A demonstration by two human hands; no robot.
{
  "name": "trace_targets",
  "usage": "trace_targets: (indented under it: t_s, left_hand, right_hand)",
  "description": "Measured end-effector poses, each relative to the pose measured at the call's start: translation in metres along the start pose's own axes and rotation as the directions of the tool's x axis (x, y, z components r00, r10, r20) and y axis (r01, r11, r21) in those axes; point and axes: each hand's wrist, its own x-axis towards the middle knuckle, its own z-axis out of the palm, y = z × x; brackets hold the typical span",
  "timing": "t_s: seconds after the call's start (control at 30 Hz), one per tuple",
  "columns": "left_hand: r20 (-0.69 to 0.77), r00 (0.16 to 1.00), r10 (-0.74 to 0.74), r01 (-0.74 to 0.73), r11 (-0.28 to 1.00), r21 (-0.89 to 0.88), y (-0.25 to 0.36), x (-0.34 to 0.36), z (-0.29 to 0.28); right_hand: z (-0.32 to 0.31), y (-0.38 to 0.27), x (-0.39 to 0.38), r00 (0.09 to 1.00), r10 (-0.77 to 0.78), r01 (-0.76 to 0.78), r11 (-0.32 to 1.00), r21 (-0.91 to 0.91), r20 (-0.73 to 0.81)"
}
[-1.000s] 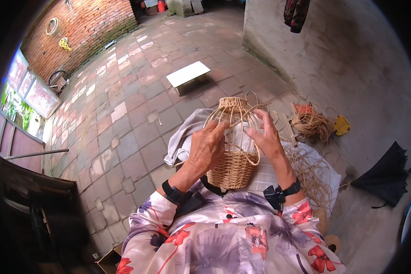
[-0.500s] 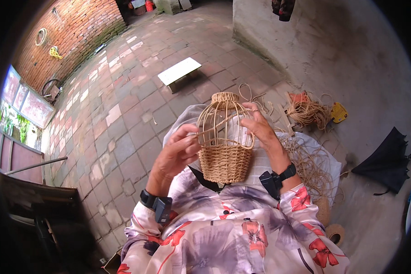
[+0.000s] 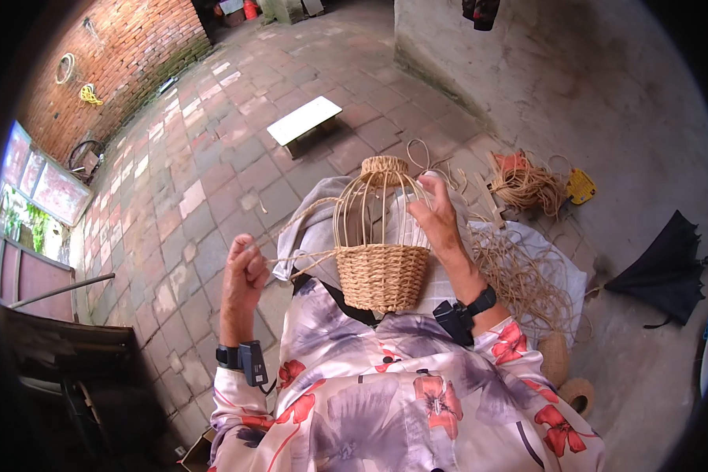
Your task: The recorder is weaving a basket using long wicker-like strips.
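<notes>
A woven basket [image 3: 385, 275] rests on my lap, its lower part closely woven and its top a narrow woven collar [image 3: 385, 164]. Bare curved ribs [image 3: 367, 212] span the gap between them. Out to the left, my left hand [image 3: 244, 271] is closed on a twisted straw cord [image 3: 311, 256], which runs taut to the top edge of the weave. Another length of cord arcs from the ribs toward the same hand. My right hand [image 3: 439, 216] grips the ribs on the basket's right side, thumb toward the front; some fingertips are hidden behind them.
Loose cord [image 3: 519, 275] lies heaped on a white sheet [image 3: 570, 291] at the right, beyond it a bundled coil [image 3: 527, 189]. A folded black umbrella [image 3: 661, 271] lies by the wall. A low white-topped stool [image 3: 305, 119] stands ahead on the paving.
My left hand has moved from beside the ribs out to the left, drawing the cord taut. My right hand still holds the basket, which has shifted only slightly.
</notes>
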Motion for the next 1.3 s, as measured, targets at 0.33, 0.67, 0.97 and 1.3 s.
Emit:
trace_targets:
  t_s: [0.33,0.67,0.97,1.3]
  left_hand:
    - [0.138,0.814,0.564,-0.169,0.003,0.986,0.028,-0.005,0.048]
    - [0.532,0.808,0.255,-0.553,0.013,0.833,-0.025,-0.008,0.110]
    - [0.276,0.959,-0.069,-0.222,0.423,0.878,-0.003,0.014,0.092]
    - [0.568,0.806,0.170,-0.553,-0.129,0.823,-0.004,0.010,0.105]
  right_hand:
    - [-0.002,-0.007,-0.003,0.999,0.032,-0.032,0.999,0.023,0.006]
    - [-0.003,-0.006,-0.004,0.999,0.027,-0.030,0.996,0.084,0.031]
    - [-0.011,-0.002,-0.002,0.997,0.043,-0.049,0.994,0.093,0.064]
    - [-0.009,0.004,0.001,0.993,0.012,-0.018,0.999,0.049,0.113]
